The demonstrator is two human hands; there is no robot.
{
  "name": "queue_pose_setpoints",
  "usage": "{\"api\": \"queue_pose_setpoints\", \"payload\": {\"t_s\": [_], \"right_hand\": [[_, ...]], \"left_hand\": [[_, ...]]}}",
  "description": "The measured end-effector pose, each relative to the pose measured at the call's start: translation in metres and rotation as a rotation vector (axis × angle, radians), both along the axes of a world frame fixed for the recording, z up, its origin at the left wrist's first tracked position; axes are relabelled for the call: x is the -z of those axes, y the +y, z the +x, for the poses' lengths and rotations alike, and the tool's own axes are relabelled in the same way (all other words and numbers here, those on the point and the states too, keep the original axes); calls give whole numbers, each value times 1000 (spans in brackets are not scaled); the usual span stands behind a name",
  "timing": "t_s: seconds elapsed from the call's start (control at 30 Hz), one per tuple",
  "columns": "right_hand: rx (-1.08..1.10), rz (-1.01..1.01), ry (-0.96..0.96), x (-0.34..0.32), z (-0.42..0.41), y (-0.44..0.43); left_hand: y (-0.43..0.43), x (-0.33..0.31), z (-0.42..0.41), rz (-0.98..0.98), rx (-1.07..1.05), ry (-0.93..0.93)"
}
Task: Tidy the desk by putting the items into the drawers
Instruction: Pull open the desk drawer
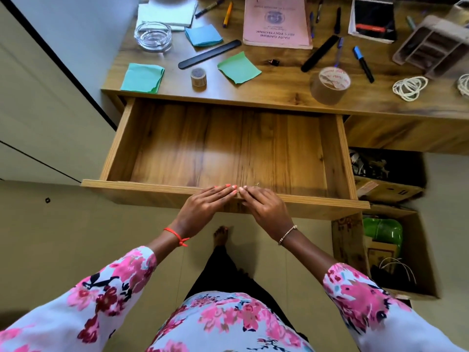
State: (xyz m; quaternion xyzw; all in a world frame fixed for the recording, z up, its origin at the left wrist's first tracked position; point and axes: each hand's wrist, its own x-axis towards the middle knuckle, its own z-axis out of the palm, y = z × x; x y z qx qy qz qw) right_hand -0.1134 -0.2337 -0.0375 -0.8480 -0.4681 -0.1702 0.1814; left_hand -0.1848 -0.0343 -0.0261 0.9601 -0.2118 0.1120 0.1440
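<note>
A wooden drawer (pixel 132 184) stands pulled out from the desk (pixel 279 92), with nothing inside it. My left hand (pixel 205 207) and my right hand (pixel 264 207) both rest on the middle of its front edge, fingertips nearly touching, fingers over the top of the panel. On the desk lie a pink booklet (pixel 276 21), green paper squares (pixel 142 78) (pixel 239 67), a blue paper pad (pixel 203 34), a black ruler (pixel 209 54), a brown tape roll (pixel 330 85), a small round container (pixel 198 77), a glass ashtray (pixel 153 36), several pens and markers (pixel 363 62), and rubber bands (pixel 409 88).
A grey organiser tray (pixel 436 47) and a spiral notebook (pixel 373 19) sit at the desk's far right. White paper (pixel 167 11) lies at the back left. Open cardboard boxes (pixel 396 250) with clutter stand on the floor at the right. A white wall panel (pixel 50 102) is at the left.
</note>
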Motion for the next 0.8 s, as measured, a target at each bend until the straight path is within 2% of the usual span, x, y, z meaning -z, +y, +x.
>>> {"api": "queue_pose_setpoints", "payload": {"t_s": [0.57, 0.8], "right_hand": [[-62, 67, 85, -7, -75, -26], [-101, 102, 141, -13, -97, -35]], "left_hand": [[-24, 0, -71, -106, 23, -29], [-17, -11, -85, -104, 106, 2]]}}
